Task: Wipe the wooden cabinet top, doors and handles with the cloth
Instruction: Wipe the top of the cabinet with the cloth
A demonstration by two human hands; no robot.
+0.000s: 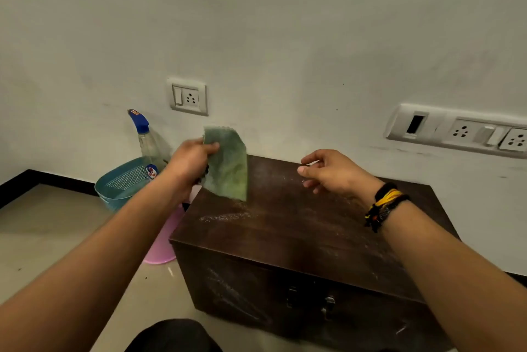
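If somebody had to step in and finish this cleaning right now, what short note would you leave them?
Left hand: grip shut on the green cloth, held up, hanging just above the cabinet top's left rear corner.
Right hand: empty, fingers loosely curled, above the cabinet top.
Done: nothing obvious; dusty white streaks show on the top and the front doors.
Left: wipe the top, then the doors and the metal handles.
Spray bottle stands in the blue basket on the floor, left of the cabinet.

Dim, soft, slightly blurred, wide-angle bowing
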